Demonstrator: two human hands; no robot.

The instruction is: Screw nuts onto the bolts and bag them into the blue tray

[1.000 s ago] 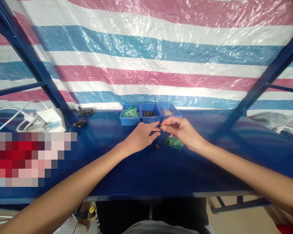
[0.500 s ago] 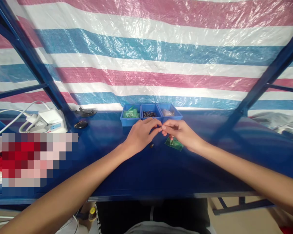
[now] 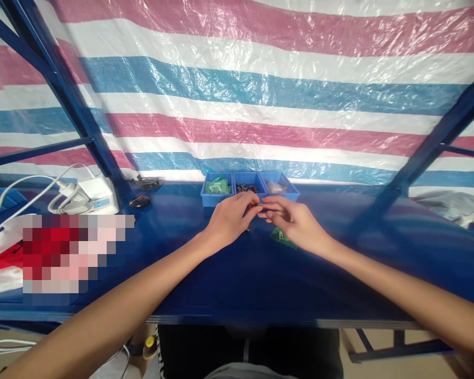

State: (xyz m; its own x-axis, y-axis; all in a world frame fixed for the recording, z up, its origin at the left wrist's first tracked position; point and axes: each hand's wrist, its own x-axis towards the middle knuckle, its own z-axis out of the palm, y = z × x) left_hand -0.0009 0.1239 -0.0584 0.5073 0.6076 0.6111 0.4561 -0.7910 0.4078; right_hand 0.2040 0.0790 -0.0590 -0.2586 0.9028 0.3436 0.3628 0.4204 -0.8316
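Above the middle of the blue table, my left hand [image 3: 232, 217] and my right hand [image 3: 296, 215] meet at the fingertips. Both pinch a small dark part [image 3: 259, 204], too small and too covered by fingers to name. Beneath my right hand lies a green plastic bag [image 3: 284, 238] with small pale metal-looking pieces in it, partly hidden by the hand. A tiny brassy piece [image 3: 248, 229] shows on the table just under my left hand. Behind the hands stands a row of blue bins; the middle bin [image 3: 248, 179] holds many small dark parts.
The left bin [image 3: 217, 200] contains green bags, the right bin [image 3: 294, 197] a clear bag. To the left are a white power strip [image 3: 106, 200] with cables, a black oval object [image 3: 139, 201] and a red-and-white bundle, partly pixelated. Blue frame posts rise at both sides.
The view has shifted slightly. My right fingers have straightened and changed their hold at the small dark part. The tiny brassy piece is now more covered by my left hand.
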